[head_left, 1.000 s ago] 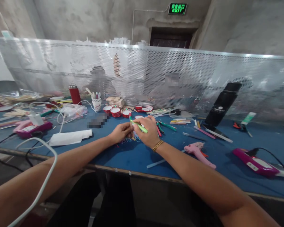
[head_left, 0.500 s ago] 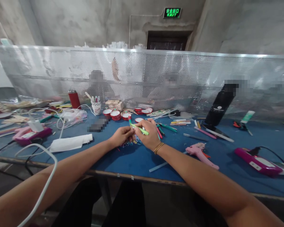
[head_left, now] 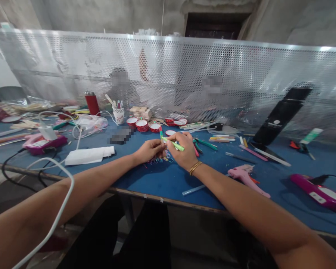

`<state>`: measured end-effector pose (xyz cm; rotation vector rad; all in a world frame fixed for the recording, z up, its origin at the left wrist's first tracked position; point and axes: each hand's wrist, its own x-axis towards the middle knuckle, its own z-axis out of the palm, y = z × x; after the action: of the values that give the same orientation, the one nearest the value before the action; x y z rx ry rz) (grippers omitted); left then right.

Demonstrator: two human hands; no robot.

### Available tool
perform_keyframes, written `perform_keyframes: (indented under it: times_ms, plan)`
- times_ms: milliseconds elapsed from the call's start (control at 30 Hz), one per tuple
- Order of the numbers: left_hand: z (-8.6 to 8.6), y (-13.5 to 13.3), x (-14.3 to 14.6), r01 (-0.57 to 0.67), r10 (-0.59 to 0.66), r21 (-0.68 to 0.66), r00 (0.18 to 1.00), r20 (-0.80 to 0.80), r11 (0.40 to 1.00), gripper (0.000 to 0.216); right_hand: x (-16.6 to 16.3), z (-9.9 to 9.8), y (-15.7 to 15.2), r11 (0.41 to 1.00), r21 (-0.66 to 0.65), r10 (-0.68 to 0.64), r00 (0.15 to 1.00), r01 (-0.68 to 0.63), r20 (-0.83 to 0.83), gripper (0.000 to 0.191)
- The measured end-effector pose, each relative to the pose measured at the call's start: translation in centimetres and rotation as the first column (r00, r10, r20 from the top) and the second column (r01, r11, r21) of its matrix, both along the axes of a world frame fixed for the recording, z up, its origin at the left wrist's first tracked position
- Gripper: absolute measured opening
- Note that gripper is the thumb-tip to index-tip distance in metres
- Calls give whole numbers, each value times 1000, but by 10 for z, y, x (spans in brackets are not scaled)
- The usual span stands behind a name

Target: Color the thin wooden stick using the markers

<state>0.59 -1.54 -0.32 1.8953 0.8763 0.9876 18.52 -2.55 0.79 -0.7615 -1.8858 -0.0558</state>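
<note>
My left hand (head_left: 149, 150) pinches a flat wooden craft stick (head_left: 161, 132), held upright, its top coloured red and green. My right hand (head_left: 186, 149) grips a light green marker (head_left: 178, 146), with the tip against or very close to the stick just below the coloured end. Beneath the hands lies a loose tangle of colourful thin strings or bands (head_left: 159, 160), partly hidden by the fingers. Beyond them stand stacks of red-rimmed white discs (head_left: 142, 125). To the right of my right hand lie green-handled pliers or a similar tool (head_left: 207, 144).
On the right are a pink glue gun (head_left: 245, 177), a magenta power strip (head_left: 319, 191) and a leaning black bottle (head_left: 281, 117). On the left lie white paper (head_left: 89, 155) and another power strip (head_left: 46, 144). A white cable (head_left: 64, 201) crosses over my left forearm. A perforated screen (head_left: 162, 74) closes the back.
The view has tilted down and shifted left, so the table items appear higher and further right. Both hands keep their holds on the stick and marker, with little other movement visible.
</note>
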Motion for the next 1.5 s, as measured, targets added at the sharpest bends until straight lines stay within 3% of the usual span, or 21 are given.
perform_keyframes:
  times_ms: [1500]
  plan:
    - [2, -1, -1, -49, 48, -20, 999, -17, 999, 46, -1, 8, -7, 1000, 24, -13, 999, 14, -34, 7]
